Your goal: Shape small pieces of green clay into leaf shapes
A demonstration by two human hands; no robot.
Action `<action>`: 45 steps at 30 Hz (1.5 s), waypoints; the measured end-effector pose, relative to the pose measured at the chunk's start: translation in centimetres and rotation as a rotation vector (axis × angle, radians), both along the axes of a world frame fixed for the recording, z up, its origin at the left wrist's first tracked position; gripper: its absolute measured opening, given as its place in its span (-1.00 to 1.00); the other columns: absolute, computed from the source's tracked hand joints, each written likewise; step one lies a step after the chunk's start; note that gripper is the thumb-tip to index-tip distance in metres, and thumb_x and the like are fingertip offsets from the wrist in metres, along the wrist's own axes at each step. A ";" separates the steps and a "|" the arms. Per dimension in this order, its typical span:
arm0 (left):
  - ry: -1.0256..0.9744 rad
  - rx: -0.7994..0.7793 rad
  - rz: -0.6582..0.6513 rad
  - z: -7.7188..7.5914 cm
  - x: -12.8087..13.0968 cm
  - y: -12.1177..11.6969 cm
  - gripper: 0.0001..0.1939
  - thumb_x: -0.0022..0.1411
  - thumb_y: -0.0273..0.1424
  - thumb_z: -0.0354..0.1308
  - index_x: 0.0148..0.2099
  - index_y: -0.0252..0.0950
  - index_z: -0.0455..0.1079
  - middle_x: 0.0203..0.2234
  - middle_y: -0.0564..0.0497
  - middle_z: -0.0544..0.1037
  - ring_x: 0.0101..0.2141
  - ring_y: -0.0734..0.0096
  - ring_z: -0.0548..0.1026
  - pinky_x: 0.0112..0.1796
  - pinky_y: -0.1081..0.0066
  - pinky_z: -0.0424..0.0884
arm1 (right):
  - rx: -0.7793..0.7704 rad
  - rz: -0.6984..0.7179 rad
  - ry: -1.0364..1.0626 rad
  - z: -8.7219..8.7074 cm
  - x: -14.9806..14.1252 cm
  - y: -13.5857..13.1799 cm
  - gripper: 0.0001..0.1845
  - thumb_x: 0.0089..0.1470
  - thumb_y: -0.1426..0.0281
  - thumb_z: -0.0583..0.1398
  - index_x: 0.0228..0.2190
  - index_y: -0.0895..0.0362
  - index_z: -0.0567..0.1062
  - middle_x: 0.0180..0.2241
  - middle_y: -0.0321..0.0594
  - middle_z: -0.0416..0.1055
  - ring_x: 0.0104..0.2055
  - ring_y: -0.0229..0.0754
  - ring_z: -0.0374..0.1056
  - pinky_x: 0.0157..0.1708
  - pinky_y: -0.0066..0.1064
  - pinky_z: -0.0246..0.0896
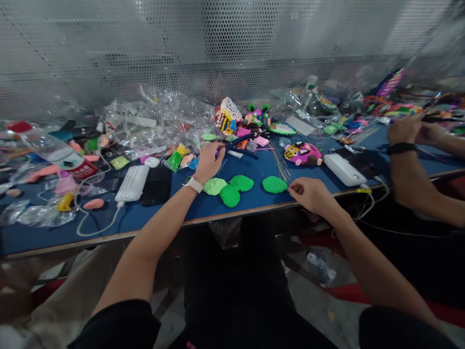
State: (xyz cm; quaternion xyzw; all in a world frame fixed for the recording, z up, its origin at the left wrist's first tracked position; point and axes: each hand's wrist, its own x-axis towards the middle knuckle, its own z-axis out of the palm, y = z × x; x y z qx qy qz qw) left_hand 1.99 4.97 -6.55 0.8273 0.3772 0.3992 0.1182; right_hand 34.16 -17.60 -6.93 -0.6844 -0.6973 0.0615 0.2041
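My left hand (pixel 209 162), with a pale watch band at the wrist, is closed over a small purple piece (pixel 217 153), mostly hidden by the fingers. Just right of it lies a dark blue tool (pixel 245 146) with two long arms. My right hand (pixel 310 194) pinches at the right tip of a flat green clay leaf (pixel 274 184) on the table. Between my hands two more bright green clay leaves (pixel 241 182) overlap, beside a paler green one (pixel 214 186) under my left wrist.
The blue table (pixel 196 213) carries clear wrappers (pixel 163 116), a bottle (pixel 72 162), white power banks (pixel 132 183) with cables and a pink clay figure (pixel 303 153). Thin wires (pixel 282 165) lie near the right leaf. Another person's hands (pixel 405 131) work at the right.
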 end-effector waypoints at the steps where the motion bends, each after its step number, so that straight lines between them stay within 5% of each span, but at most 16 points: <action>1: -0.006 0.002 -0.006 0.0 0.0 0.0 -0.71 0.60 -0.26 0.00 0.06 -0.21 0.54 0.03 -0.17 0.67 0.14 0.02 0.54 0.31 -0.01 0.37 | 0.001 -0.016 -0.023 0.1 -0.2 0.1 -0.86 0.19 0.34 0.24 -0.41 0.06 0.56 -0.41 -0.08 0.63 -0.36 0.03 0.54 -0.26 -0.19 0.33; 5: -0.023 -0.008 -0.020 0.1 0.0 0.1 -0.72 0.60 -0.26 0.01 0.05 -0.21 0.53 0.02 -0.18 0.67 0.14 -0.01 0.53 0.30 -0.03 0.35 | 0.104 -0.036 -0.066 1.5 -0.8 0.2 -0.88 0.13 0.33 0.26 -0.45 0.02 0.51 -0.41 -0.09 0.61 -0.35 0.06 0.54 -0.28 -0.17 0.34; 12: -0.068 -0.081 -0.131 0.7 0.2 -0.9 -0.71 0.56 -0.16 0.10 0.03 -0.21 0.55 0.03 -0.17 0.69 0.10 0.03 0.58 0.29 0.03 0.39 | 0.364 0.133 -0.089 7.4 -3.0 1.5 -0.75 0.39 0.30 0.17 -0.32 0.01 0.60 -0.30 -0.07 0.61 -0.25 0.03 0.54 -0.18 -0.14 0.40; 18: -0.463 -0.541 -0.478 0.7 0.6 -1.1 -0.35 0.36 0.26 0.26 0.08 -0.22 0.54 -0.13 -0.17 0.72 -0.12 0.09 0.71 -0.12 0.19 0.65 | 0.535 0.280 -0.092 9.4 -7.4 9.8 -0.69 0.51 0.27 0.13 -0.12 0.06 0.67 -0.13 -0.04 0.65 -0.04 0.09 0.57 -0.02 -0.11 0.45; 22: -0.699 -0.802 -0.374 0.9 0.3 -0.5 -0.49 0.39 0.12 0.34 -0.02 -0.22 0.45 -0.19 -0.12 0.72 -0.29 0.22 0.73 -0.29 0.29 0.63 | 0.648 0.332 -0.082 9.1 -10.1 17.2 -0.66 0.55 0.29 0.08 -0.03 0.07 0.67 -0.02 -0.01 0.63 0.08 0.13 0.53 0.08 -0.05 0.45; 26: -0.860 -0.967 -0.293 1.3 -0.5 0.2 -0.57 0.54 0.03 0.14 -0.04 -0.26 0.49 -0.15 -0.18 0.75 -0.27 0.22 0.75 -0.14 0.23 0.67 | 0.610 0.500 -0.125 7.6 -12.0 21.2 -0.64 0.55 0.34 0.07 0.05 0.00 0.67 0.00 -0.05 0.65 0.09 0.09 0.52 0.10 -0.05 0.48; 32: -1.163 -0.904 -0.296 1.5 -1.4 1.6 -0.32 0.54 0.21 -0.12 -0.13 -0.23 0.55 -0.17 -0.22 0.76 0.01 0.03 0.74 0.04 0.09 0.68 | 0.471 0.618 -0.046 3.5 -13.4 21.7 -0.65 0.53 0.25 0.10 -0.02 -0.07 0.70 0.00 -0.05 0.65 0.13 0.11 0.52 0.19 0.05 0.47; 36: -1.173 -0.788 -0.318 0.9 -1.0 2.3 -0.56 0.43 0.05 0.26 -0.04 -0.24 0.59 -0.14 -0.16 0.77 0.04 0.05 0.72 0.06 0.11 0.66 | 0.429 0.641 0.120 2.0 -13.9 21.4 -0.69 0.47 0.16 0.15 -0.11 -0.01 0.67 -0.03 -0.03 0.66 0.11 0.10 0.54 0.25 0.06 0.44; 39: -1.232 -0.734 -0.231 0.4 -0.6 2.3 -0.78 0.35 -0.22 0.39 -0.05 -0.20 0.56 -0.12 -0.04 0.77 -0.04 0.20 0.72 0.02 0.21 0.66 | 0.370 0.548 0.395 1.8 -14.4 21.0 -0.64 0.34 0.00 0.26 -0.13 0.01 0.61 -0.08 -0.02 0.65 0.01 0.11 0.56 0.09 0.01 0.53; 45: -0.971 -0.626 -0.312 0.5 -0.2 0.9 -0.73 0.31 -0.17 0.47 -0.08 -0.19 0.58 -0.13 -0.03 0.72 -0.06 0.23 0.68 0.03 0.24 0.61 | 0.243 0.397 0.811 1.5 -15.4 20.9 -0.27 0.14 -0.39 0.25 -0.13 0.00 0.55 -0.11 -0.10 0.64 -0.08 0.06 0.55 -0.05 -0.10 0.54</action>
